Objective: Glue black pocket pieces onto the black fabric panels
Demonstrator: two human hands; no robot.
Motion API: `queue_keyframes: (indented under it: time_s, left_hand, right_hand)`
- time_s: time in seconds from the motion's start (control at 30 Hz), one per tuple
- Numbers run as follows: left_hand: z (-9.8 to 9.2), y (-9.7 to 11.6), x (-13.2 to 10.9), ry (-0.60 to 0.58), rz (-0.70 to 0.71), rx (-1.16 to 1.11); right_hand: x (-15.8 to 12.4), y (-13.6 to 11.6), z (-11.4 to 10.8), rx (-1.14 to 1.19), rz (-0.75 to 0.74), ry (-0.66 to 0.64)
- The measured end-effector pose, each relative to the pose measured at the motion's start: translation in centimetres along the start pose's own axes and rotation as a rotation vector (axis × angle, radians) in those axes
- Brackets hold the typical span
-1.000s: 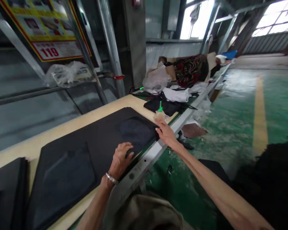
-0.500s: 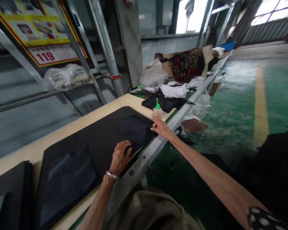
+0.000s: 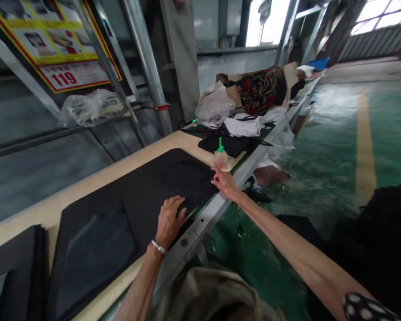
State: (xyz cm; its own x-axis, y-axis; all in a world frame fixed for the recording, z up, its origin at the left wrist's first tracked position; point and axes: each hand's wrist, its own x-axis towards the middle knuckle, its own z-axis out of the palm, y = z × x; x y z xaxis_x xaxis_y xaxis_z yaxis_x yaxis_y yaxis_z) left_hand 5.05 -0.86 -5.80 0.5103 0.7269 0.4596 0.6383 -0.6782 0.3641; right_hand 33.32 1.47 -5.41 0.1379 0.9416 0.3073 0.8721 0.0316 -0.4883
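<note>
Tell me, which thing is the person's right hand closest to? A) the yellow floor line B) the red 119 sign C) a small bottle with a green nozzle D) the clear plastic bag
C. The fingertips of the right hand reach up right by the small bottle with a green nozzle, just past the edge of the black panel.

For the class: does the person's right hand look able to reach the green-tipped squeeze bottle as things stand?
Probably yes: the right hand lies right beside the green-tipped squeeze bottle, and nothing shows between them.
</note>
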Motion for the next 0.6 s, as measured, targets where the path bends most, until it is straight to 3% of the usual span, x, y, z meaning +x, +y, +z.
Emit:
queue_keyframes:
  time_s: [0.13, 0.23, 0.4, 0.5, 0.6]
  left_hand:
    - [-0.4, 0.7, 0.1, -0.061, 0.006, 0.08]
    - [-0.4, 0.8, 0.1, -0.058, -0.002, 0.101]
    - [0.0, 0.5, -0.1, -0.044, 0.014, 0.089]
    - [0.2, 0.3, -0.1, -0.032, 0.007, 0.076]
    - [0.2, 0.3, -0.1, -0.019, 0.004, 0.043]
  right_hand:
    - [-0.7, -1.0, -1.1, -0.272, -0.012, 0.042]
    - [-0.7, -2.9, -1.3, -0.354, -0.121, 0.086]
    - [-0.7, -6.2, 2.1, -0.264, -0.363, -0.056]
    - [-0.9, -6.7, 4.0, -0.317, -0.343, -0.147]
    - [-1.0, -6.4, 4.2, -0.327, -0.34, -0.188]
